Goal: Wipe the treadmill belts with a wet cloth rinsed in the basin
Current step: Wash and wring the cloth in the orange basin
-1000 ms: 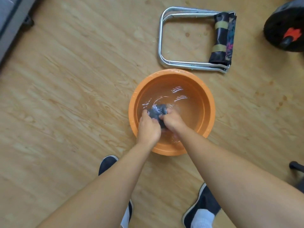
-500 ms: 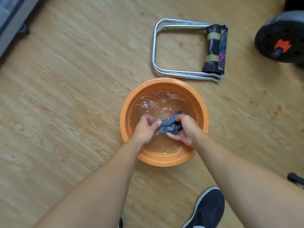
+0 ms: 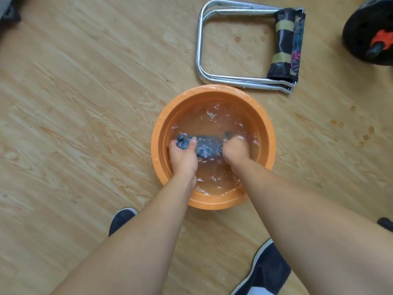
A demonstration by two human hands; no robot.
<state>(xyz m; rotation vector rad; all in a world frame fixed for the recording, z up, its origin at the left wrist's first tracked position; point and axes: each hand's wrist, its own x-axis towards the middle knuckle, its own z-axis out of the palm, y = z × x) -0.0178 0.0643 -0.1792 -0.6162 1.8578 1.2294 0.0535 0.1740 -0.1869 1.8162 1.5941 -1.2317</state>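
The basin (image 3: 212,92) sits on the floor (image 3: 85,103) and has water in it. The cloth (image 3: 209,145) is in the water. It is stretched across the basin from 9 o'clock to 3 o'clock.

The left hand (image 3: 184,158) grips the 9 o'clock end. Its fingers are curled tight, and a bunch of cloth pokes out by the thumb. The right hand (image 3: 235,152) is a fist at the 3 o'clock end. It looks to be holding the cloth too, but its fingers are tucked under, so I cannot see them. The water is all splashy.

I think this is the rinse step, maybe the start of a squeeze. No belt shows here, so I cannot tell how much is wiped. What is left is to wring the cloth out, take it to a belt and wipe.

A folded stool (image 3: 200,50) lies at 1 o'clock, just beside the basin. A black weight (image 3: 361,28) is at 2 o'clock, well apart. Two dark shoes (image 3: 121,218) stand at 7 and 5 o'clock.
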